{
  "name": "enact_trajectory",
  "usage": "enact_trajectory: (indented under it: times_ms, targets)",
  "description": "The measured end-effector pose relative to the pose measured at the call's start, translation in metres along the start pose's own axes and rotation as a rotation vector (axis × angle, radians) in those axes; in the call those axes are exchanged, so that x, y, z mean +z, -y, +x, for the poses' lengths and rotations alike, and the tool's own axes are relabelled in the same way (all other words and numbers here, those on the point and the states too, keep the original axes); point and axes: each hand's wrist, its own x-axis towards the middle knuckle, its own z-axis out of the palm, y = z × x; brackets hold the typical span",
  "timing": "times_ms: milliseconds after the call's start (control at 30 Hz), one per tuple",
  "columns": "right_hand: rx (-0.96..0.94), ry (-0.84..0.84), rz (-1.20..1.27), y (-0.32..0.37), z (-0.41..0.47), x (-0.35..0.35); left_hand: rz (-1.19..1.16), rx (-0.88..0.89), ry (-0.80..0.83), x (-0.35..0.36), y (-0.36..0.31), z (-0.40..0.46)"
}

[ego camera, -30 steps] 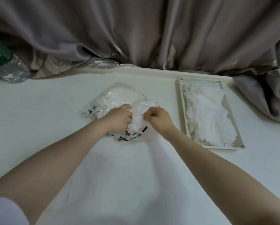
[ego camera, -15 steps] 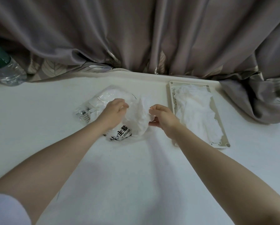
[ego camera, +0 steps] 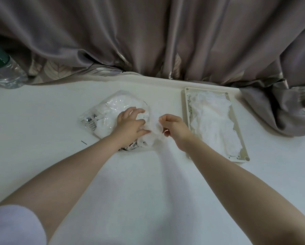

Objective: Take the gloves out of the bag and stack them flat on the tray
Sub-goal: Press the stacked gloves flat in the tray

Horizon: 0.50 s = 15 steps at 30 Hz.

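A clear plastic bag [ego camera: 112, 110] with printed labels lies on the white table, with white gloves inside. My left hand [ego camera: 129, 125] rests on the bag with its fingers spread and pressing down. At the bag's right end my right hand [ego camera: 173, 126] pinches a white glove [ego camera: 154, 128] that sticks out of the opening. A beige tray [ego camera: 186, 106] to the right holds a flat stack of white gloves [ego camera: 213, 121].
Grey curtains [ego camera: 166, 36] hang along the back of the table and spill onto it at the right, close to the tray. A plastic bottle [ego camera: 5, 68] with a green label stands at the far left. Bare white table lies in front of the bag.
My left hand has opened from a grip on the bag to a spread press on top of it. My right hand still pinches the glove at the opening.
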Motion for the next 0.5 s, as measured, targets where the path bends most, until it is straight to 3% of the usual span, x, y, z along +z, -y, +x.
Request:
enact_trajectory:
  times_ms: [133, 267, 333, 433, 500]
  targets:
    - [0.035, -0.065, 0.067, -0.001, 0.004, -0.011, 0.133, 0.300, -0.234, 0.001, 0.011, 0.000]
    - [0.106, -0.236, 0.259, 0.004, 0.007, -0.020, 0.258, 0.320, -0.268, -0.004, 0.028, -0.008]
    - [0.134, -0.237, 0.379, 0.003, 0.006, -0.026, 0.410, 0.196, -0.070, -0.007, 0.033, -0.011]
    - [0.163, -0.181, 0.486, 0.002, -0.001, -0.032, 0.517, -0.132, 0.430, -0.018, 0.026, -0.014]
    - [0.188, -0.115, 0.521, 0.008, -0.009, -0.033, 0.482, -0.223, 0.559, -0.023, 0.017, -0.011]
